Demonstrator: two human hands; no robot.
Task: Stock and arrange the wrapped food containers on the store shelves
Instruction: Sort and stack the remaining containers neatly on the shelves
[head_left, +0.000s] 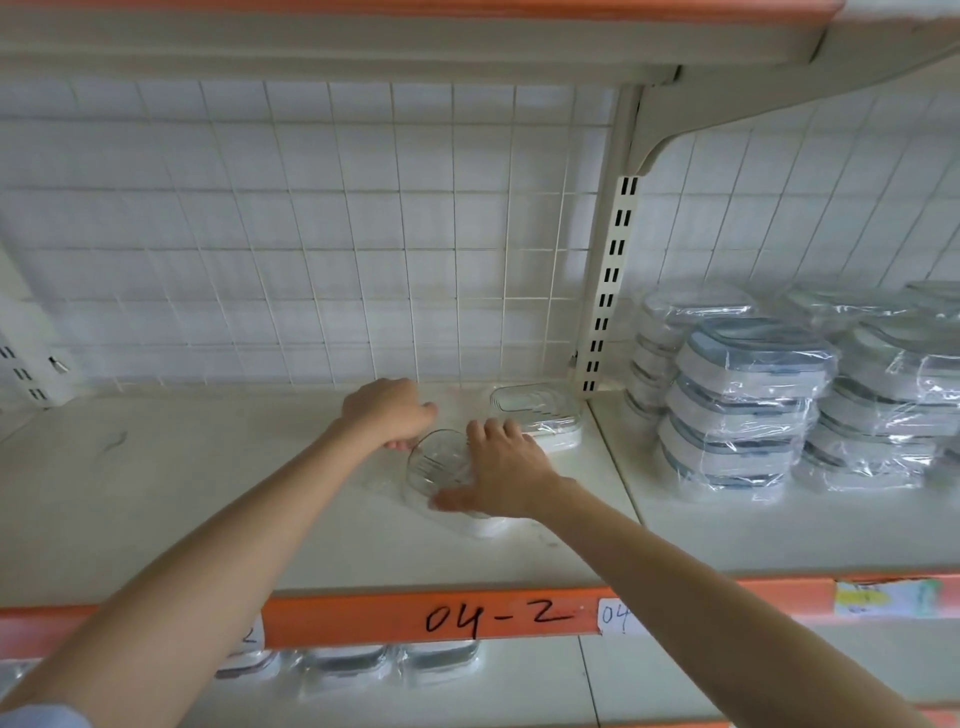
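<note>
Two containers: I see a wrapped clear-lidded white container (447, 475) mid-shelf and another wrapped white container (537, 415) behind it by the slotted cream upright (605, 306); contents unclear.
Left hand (389, 413): curled on the near container's far edge.
Right hand (501, 473): spread flat on its lid.
Neighbours: stacks of wrapped grey-lidded containers (753, 400) fill the right bay.
Shelf edge: orange strip (415, 618) marked "04-2".

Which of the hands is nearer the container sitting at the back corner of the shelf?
Right. The right hand rests on the front container, just in front of the back container. The left hand is farther off to its left.
</note>
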